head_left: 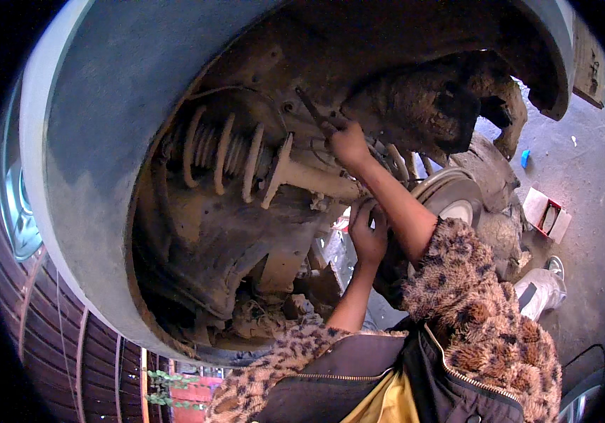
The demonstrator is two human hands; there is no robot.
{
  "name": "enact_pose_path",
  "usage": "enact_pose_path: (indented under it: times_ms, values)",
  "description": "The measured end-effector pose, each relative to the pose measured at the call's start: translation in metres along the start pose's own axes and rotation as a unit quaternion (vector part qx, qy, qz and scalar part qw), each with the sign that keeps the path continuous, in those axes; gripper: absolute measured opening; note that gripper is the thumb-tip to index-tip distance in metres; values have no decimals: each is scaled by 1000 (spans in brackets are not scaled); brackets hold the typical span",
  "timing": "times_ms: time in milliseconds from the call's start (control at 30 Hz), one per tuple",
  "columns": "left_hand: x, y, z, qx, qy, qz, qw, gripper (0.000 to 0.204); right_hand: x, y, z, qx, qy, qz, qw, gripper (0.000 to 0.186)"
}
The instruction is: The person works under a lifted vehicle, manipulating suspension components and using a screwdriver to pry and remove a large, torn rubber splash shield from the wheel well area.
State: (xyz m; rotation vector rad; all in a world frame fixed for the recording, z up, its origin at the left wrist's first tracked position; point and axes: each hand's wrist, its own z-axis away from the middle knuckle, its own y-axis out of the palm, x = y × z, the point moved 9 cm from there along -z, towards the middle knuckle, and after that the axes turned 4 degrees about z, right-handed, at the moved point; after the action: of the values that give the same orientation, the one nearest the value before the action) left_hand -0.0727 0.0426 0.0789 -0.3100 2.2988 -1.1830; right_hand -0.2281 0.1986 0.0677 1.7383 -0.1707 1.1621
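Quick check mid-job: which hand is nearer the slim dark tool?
Right. The right hand grips the lower end of the slim dark tool. The left hand is lower in the picture, apart from it, near the strut's lower end.

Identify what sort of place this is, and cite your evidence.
Probably a vehicle repair workshop: a car's wheel arch with no wheel fitted, the dirty coil spring and wheel hub exposed, and an open box on the floor.
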Motion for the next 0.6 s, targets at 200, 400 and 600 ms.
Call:
enact_pose_path:
  times_ms: [200, 400, 600]
  values:
    - [-9, 1, -2, 2, 21, -24, 999, 19, -18, -12, -5, 11, 88, -22, 996, 31]
    - [-12, -1, -4, -11, 38, -37, 999, 17, -3, -50, -21, 71, 44, 123, 989, 32]
    - [6, 6, -14, -5, 30, -42, 999, 18, 24, -92, -7, -9, -48, 328, 943, 35]
